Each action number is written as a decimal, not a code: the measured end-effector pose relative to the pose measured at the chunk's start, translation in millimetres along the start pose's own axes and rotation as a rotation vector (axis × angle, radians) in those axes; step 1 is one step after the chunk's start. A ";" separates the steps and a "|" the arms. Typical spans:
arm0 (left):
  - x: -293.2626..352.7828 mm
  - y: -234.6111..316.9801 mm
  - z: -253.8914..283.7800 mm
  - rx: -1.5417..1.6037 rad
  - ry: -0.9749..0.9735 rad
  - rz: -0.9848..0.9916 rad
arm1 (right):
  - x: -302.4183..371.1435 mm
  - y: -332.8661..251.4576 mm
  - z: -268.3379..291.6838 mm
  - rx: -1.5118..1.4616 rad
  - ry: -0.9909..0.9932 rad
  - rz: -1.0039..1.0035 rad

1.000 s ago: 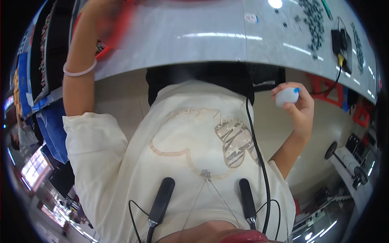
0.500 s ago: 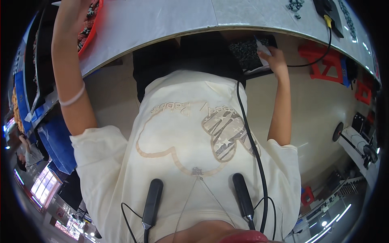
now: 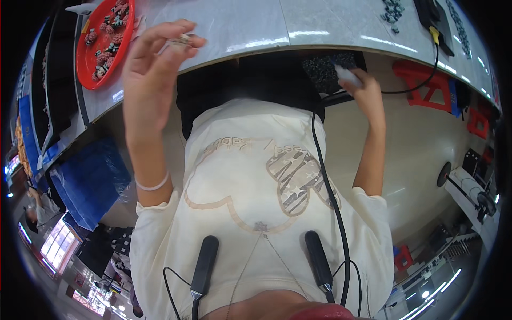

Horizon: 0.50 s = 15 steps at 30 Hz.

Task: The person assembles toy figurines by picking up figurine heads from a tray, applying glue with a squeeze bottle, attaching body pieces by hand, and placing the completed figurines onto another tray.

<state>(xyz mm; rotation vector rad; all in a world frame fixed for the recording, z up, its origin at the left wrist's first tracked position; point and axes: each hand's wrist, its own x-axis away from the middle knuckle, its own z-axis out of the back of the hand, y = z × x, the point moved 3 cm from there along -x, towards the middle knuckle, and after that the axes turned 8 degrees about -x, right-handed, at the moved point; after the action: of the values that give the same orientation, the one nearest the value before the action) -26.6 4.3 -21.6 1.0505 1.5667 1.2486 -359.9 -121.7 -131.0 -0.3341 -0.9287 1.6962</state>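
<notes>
At the far left, blue plastic sheeting (image 3: 90,184) hangs below the table edge, and above it a red tray (image 3: 87,60) stands on the pale tabletop (image 3: 229,26), holding a loose cluster of pink-and-dark pieces (image 3: 104,57). A white pointed object (image 3: 81,7) shows at the tray's upper left rim. Just right of the tray, the left hand (image 3: 157,64) is raised over the front edge of the table, a pale band (image 3: 152,189) around its forearm. Its fingers are curled, with thumb and fingertips pinched on what appears to be a small pale piece (image 3: 184,39), too blurred to make out well. In the middle are the person's cream shirt (image 3: 240,170) and black-clad lap (image 3: 234,80). Farther right, below the table edge, a black tray (image 3: 336,99) holds a spread of small dark pieces (image 3: 321,74). The right hand (image 3: 368,92) is closed around a white bottle (image 3: 350,78), whose narrow tip points up and left over that tray. Above, more dark beads (image 3: 393,12) lie on the tabletop, near a black device (image 3: 433,16) with a yellow plug (image 3: 435,36); its cable runs down in front of a red stool (image 3: 426,89).
</notes>
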 end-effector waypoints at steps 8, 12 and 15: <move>-25.3 -23.8 -33.1 0.157 -0.109 -0.056 | 30.9 -96.8 29.1 -0.807 -0.189 -0.021; -34.3 -24.3 -27.9 0.136 -0.115 -0.007 | 7.2 -136.5 35.4 -0.665 -0.031 0.253; -36.8 -25.5 -21.4 0.175 -0.067 -0.015 | -16.4 -166.5 26.7 -0.748 -0.025 0.431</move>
<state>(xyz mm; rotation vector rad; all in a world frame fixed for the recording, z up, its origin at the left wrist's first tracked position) -39.0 -40.3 -39.6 1.1763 1.6512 1.0696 -256.9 -135.6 2.9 -1.0711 -1.5801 1.6673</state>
